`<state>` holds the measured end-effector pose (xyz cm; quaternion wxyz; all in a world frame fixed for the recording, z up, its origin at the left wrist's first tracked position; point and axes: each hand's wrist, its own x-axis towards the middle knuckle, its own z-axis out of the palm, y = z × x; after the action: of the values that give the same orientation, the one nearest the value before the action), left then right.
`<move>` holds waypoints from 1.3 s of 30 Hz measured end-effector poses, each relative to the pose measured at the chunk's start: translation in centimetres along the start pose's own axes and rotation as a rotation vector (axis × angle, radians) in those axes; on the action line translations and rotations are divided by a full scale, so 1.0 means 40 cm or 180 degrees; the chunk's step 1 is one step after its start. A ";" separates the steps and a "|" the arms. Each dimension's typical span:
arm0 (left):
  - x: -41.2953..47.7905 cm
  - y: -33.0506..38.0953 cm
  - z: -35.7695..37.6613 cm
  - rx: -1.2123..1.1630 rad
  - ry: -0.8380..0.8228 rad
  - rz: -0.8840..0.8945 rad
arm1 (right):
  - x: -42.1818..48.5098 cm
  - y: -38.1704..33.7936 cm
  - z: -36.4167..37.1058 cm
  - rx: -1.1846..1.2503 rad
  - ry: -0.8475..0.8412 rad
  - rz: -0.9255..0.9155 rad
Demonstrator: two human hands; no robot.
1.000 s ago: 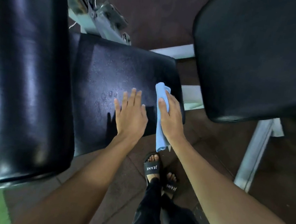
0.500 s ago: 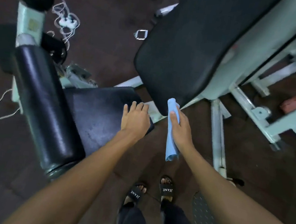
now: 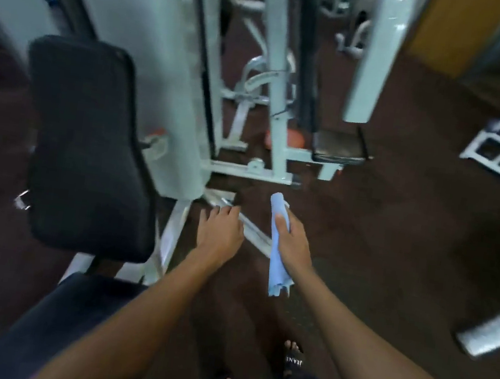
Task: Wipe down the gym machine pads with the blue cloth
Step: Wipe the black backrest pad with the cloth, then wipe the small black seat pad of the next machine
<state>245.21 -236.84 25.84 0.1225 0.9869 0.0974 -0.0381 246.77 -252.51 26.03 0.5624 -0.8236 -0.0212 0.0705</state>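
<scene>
Dominating the frame is the pale gym machine frame (image 3: 151, 58), with the dark floor (image 3: 398, 209) spread beneath it. The upright black back pad (image 3: 88, 149) is seen at the left, mounted on that frame, and the black seat pad (image 3: 74, 309) is cut off by the left arm at the lower left. Neither pad is touched. The left hand (image 3: 220, 233) is held empty, fingers loosely curled, above the floor. The right hand (image 3: 294, 243) is closed around the rolled blue cloth (image 3: 278, 256), whose ends stick out above and below the fist. Black sandals (image 3: 293, 359) are planted at the floor's near edge.
</scene>
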 end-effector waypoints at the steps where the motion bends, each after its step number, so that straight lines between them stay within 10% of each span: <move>1: 0.015 0.059 -0.003 -0.0014 -0.0040 0.0186 | 0.003 0.010 -0.059 -0.0017 0.0169 0.0008; 16: 0.137 1.059 0.110 -0.0017 -0.0436 0.1923 | -0.028 0.281 -0.955 0.0444 0.2110 0.0754; 39: 0.769 1.911 0.310 -0.0156 -0.0720 0.1836 | 0.633 0.530 -1.761 0.0251 0.1920 0.0922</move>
<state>290.07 -307.00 28.71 0.1621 0.9601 -0.2000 -0.1089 280.73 -322.43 29.16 0.5590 -0.7794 0.2662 -0.0964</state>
